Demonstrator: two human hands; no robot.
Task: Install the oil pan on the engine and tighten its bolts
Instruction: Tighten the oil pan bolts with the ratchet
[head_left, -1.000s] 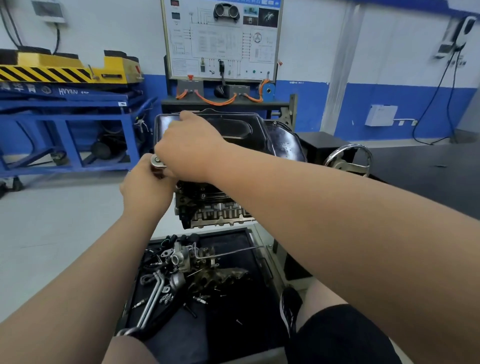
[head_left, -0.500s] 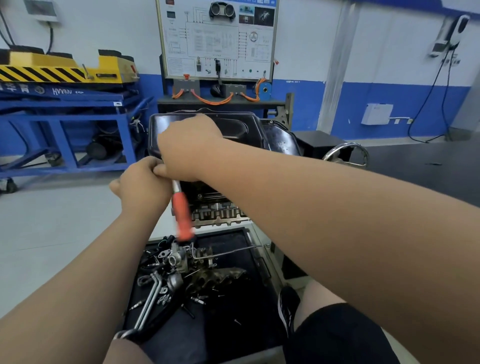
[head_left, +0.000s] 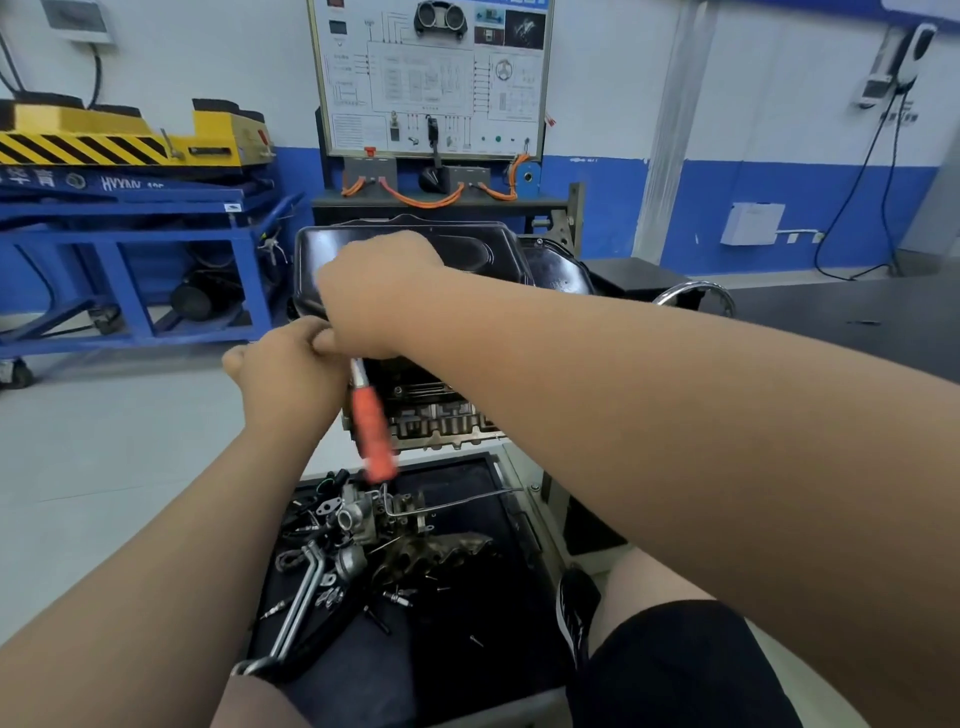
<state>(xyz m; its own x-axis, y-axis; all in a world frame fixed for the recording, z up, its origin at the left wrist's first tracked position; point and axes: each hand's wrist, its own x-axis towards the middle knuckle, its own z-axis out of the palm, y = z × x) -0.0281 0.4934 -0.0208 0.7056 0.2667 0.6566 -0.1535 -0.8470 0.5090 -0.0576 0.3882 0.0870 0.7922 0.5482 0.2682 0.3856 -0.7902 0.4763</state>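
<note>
One head-worn wide-angle view, forward and down, close to engine (head_left: 431, 415).

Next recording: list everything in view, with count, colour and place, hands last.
oil pan: one, black, atop the engine
engine: one, dark metal, centre
ratchet: one, orange handle, hanging below the hands
tray: one, black, below the engine
parts: many, metal, in the tray
handwheel: one, chrome, right
board: one, white, back wall
lift: one, yellow on blue, left
left hand: curled beside the ratchet's head, grip hidden
right hand: grips the ratchet's head at the pan's edge
</note>
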